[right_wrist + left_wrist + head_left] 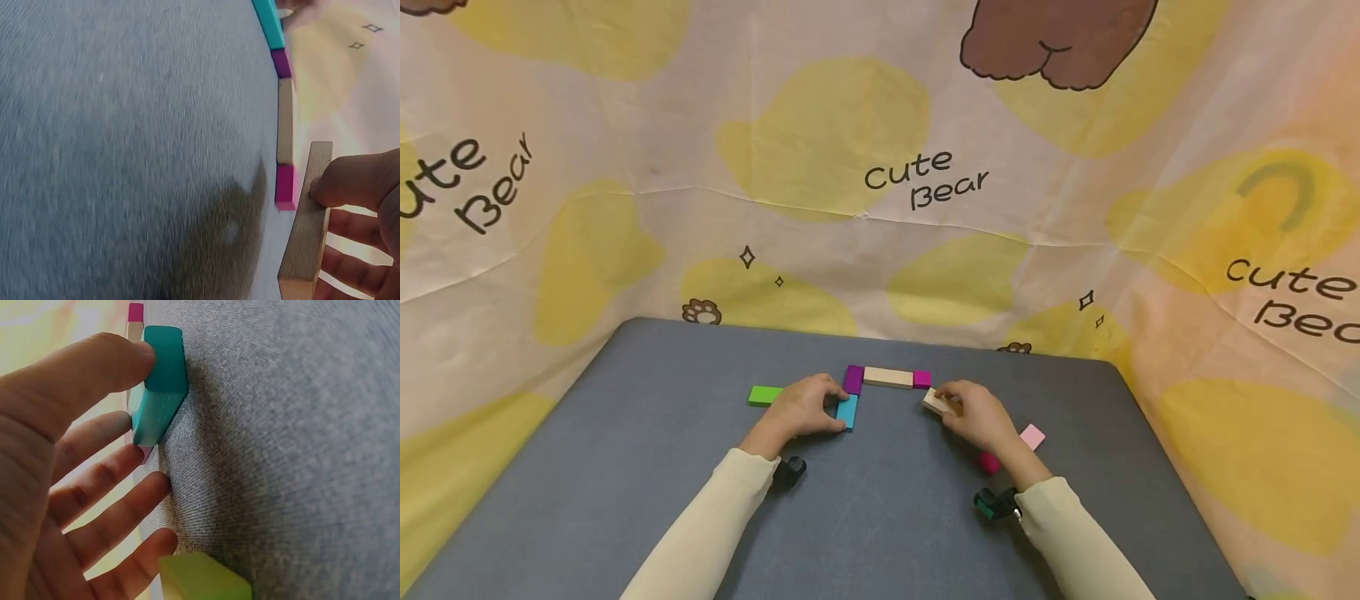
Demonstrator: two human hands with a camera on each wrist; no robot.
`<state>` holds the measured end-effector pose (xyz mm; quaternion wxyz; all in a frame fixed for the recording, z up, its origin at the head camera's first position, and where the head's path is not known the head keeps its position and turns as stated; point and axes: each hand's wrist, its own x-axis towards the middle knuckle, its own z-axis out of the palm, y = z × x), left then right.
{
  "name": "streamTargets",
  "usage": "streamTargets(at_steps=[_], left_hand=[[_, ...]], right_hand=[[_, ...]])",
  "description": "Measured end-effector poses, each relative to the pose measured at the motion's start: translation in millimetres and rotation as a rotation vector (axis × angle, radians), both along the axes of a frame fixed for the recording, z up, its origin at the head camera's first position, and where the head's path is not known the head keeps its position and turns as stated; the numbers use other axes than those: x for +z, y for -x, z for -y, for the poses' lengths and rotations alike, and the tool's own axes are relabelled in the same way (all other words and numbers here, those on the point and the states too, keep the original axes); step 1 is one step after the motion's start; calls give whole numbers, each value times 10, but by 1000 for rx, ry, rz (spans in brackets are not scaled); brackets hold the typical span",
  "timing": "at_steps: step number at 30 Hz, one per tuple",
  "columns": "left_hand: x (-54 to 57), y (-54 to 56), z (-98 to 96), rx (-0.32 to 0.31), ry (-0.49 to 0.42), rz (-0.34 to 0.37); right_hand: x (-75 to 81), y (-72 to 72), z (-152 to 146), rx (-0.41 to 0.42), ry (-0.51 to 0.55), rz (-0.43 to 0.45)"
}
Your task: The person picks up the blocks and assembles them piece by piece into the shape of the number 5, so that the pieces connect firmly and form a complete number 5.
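Note:
My left hand (805, 407) pinches a blue block (847, 412) between thumb and fingers, with the block lying on the table against a purple block (853, 380). In the left wrist view the thumb presses one end of the blue block (166, 359), and the other fingers are spread. My right hand (981, 417) grips a plain wooden block (935, 402) near a magenta block (922, 379). The right wrist view shows the thumb on the wooden block's (306, 231) face and fingers behind it. Between the purple and magenta blocks lies another plain wooden block (888, 378).
A green block (764, 396) lies left of my left hand. Beside my right wrist are a pink block (1032, 437) and a crimson block (989, 462), partly hidden. The grey table (880, 517) meets a printed cloth (820, 275) at its back and sides.

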<state>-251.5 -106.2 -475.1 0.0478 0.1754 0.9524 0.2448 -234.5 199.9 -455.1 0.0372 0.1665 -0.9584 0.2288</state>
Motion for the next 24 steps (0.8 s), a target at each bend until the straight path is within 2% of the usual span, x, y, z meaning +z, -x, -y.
streamTargets(at_steps=[10,24], left_hand=[[4,-17,20,-17,6,3],[30,-40,42,-36,-7,-6]], right_hand=[[-35,-16,169,21,29,0],[-92,-44,429,135,31,-13]])
